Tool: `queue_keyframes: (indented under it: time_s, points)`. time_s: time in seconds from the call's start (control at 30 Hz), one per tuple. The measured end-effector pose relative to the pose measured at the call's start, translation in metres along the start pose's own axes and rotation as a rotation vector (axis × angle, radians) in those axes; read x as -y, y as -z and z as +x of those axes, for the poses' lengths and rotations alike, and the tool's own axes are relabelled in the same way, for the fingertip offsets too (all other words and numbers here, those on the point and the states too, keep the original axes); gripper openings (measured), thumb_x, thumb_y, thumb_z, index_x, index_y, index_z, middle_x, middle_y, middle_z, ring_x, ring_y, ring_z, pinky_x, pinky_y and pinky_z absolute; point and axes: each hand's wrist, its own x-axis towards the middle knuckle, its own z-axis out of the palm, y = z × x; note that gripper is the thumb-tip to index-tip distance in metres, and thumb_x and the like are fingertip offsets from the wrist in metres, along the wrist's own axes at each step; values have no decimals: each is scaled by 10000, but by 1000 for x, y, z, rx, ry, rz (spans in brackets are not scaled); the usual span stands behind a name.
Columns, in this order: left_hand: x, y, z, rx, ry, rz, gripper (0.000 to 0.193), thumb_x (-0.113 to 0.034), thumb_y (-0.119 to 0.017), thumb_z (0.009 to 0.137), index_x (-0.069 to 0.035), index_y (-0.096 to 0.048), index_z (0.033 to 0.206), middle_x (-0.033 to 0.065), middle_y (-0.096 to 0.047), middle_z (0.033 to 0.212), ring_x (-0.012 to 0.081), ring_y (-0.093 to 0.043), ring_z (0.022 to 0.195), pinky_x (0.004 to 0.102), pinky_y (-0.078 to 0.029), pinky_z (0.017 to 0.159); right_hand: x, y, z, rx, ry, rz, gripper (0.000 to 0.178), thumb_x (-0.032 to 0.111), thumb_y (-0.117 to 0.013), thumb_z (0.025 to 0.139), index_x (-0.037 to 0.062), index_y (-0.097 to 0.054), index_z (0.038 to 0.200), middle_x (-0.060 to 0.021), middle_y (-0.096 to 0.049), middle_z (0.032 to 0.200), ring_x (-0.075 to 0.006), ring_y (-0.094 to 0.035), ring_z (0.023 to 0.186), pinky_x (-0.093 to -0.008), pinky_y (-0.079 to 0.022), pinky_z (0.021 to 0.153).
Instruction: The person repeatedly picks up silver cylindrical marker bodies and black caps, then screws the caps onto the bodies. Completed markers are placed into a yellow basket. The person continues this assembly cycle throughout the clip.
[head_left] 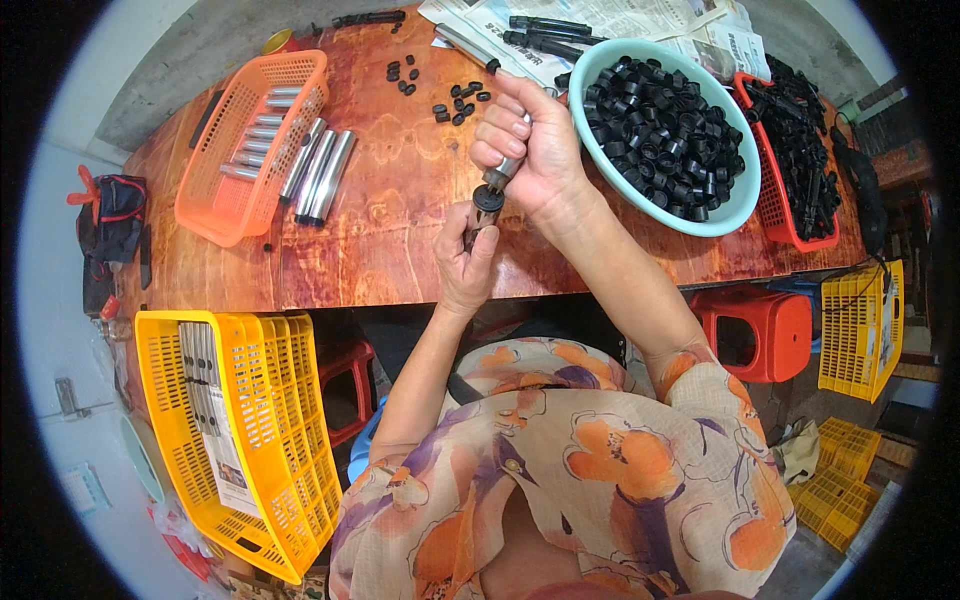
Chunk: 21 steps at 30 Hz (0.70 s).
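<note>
My right hand is wrapped round a silver metal tube, which slants down toward my other hand. Between thumb and fingers, my left hand grips a short piece with a round black end; the rest of that piece is mostly covered by the fingers. The tube's lower end meets or nearly meets this black end; I cannot tell whether they are joined. Just right of my right hand stands a light-blue basin full of small black caps. Loose black caps lie on the table beyond my hands.
An orange basket holds several metal tubes, with more tubes beside it on the wooden table. A red basket of black parts stands at right. Newspaper lies at the back. A yellow crate and red stool flank me.
</note>
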Motion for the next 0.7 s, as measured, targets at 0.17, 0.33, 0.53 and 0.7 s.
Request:
queue_keyframes:
  time_s: [0.17,0.33,0.53,0.7]
  points:
    - [1,1,-1,-3,34,-3,239,-247,-581,866,-32,-488,821,-12,-346,671,95,-313,626,247,-295,562,1,0,0,22,39,-44,349,228,-560,879,173,-334,618,65,-301,473,-73,-282,388,-253,-268,420]
    - [1,1,-1,-4,16,27,234,-243,-580,864,-29,-495,823,-13,-348,670,94,-313,622,244,-294,560,1,-3,-3,51,71,-102,354,244,-558,882,173,-333,618,65,-301,475,-75,-287,390,-255,-277,423]
    - [-4,-1,1,-14,7,45,241,-251,-583,869,-29,-497,829,-18,-361,668,90,-325,624,240,-303,564,-4,-17,-12,22,128,-171,382,216,-507,923,178,-322,591,80,-301,458,-47,-287,362,-214,-275,392]
    - [-3,-1,1,-23,16,39,261,-273,-587,873,-33,-495,830,-20,-364,663,88,-332,626,241,-307,564,-8,-18,-15,47,225,-312,349,220,-549,907,153,-372,614,64,-311,480,-47,-291,374,-215,-276,382]
